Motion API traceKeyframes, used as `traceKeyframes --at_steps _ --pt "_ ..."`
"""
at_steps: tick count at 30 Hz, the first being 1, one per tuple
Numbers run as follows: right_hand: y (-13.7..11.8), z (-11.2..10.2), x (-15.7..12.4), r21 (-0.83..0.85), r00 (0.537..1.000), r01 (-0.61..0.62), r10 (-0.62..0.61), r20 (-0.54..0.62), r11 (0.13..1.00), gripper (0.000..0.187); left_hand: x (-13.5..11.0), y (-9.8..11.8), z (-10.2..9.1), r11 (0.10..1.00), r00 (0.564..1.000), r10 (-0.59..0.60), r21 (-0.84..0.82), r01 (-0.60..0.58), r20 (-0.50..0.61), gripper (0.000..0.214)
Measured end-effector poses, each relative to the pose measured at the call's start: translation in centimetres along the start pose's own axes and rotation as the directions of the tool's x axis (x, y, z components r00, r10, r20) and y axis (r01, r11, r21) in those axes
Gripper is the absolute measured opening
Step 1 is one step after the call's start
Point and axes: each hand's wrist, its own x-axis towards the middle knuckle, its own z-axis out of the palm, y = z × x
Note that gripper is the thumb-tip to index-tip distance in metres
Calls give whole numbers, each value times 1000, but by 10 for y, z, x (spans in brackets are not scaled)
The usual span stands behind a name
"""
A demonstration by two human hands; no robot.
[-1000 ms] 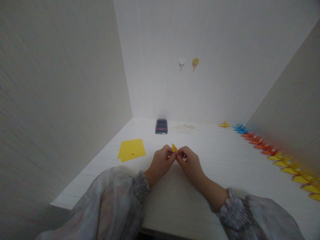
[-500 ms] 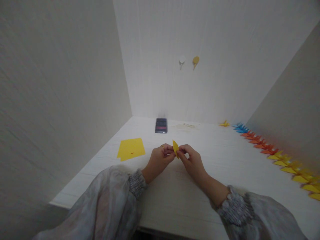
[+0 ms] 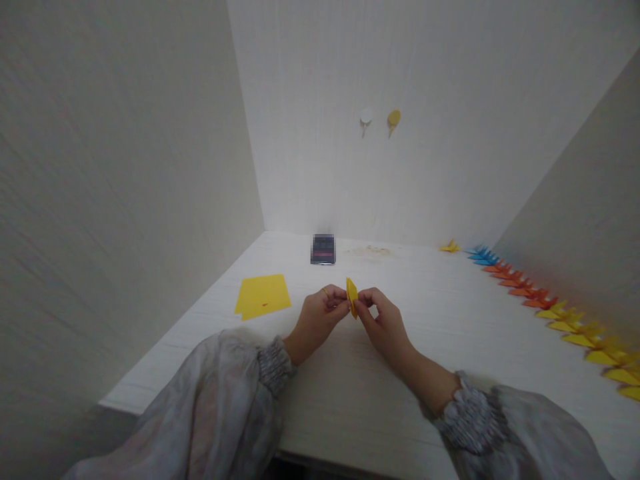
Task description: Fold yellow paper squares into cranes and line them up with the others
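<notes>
A small folded piece of yellow paper [image 3: 352, 293] stands nearly upright above the white table, between my two hands. My left hand [image 3: 321, 316] pinches its left side between thumb and fingers, and a ring shows on one finger. From the other side my right hand [image 3: 383, 320] pinches its right edge, thumb toward me. Fingertips partly cover the lower half of the paper. Left of my left hand, flat yellow sheets [image 3: 263, 295] lie on the table, slightly offset from each other, with a small reddish mark near the front edge.
A dark, blurred-out device [image 3: 323, 250] lies at the back of the table [image 3: 440, 320]. Along the right runs a row of folded paper cranes in yellow, red-orange [image 3: 520, 287] and blue [image 3: 483, 256]. Two hooks [image 3: 394, 119] are on the back wall; walls stand on both sides.
The folded yellow paper has turned slightly and its layers look a little more spread. Both hands keep their pinch in almost the same place.
</notes>
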Motion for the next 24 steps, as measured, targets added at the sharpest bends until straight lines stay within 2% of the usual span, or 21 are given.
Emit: traceKeyframes --at_steps 8,13,24 --pt "5 -4 3 76 998 59 -61 27 995 11 2 -10 -1 999 1000 12 46 -12 -3 17" --pt "1 -5 3 124 989 124 -133 60 984 2 2 -9 -2 997 999 47 60 -45 -18 17" --pt "5 -3 2 119 997 64 -69 32 991 7 2 -7 -3 993 996 75 95 -70 -49 15"
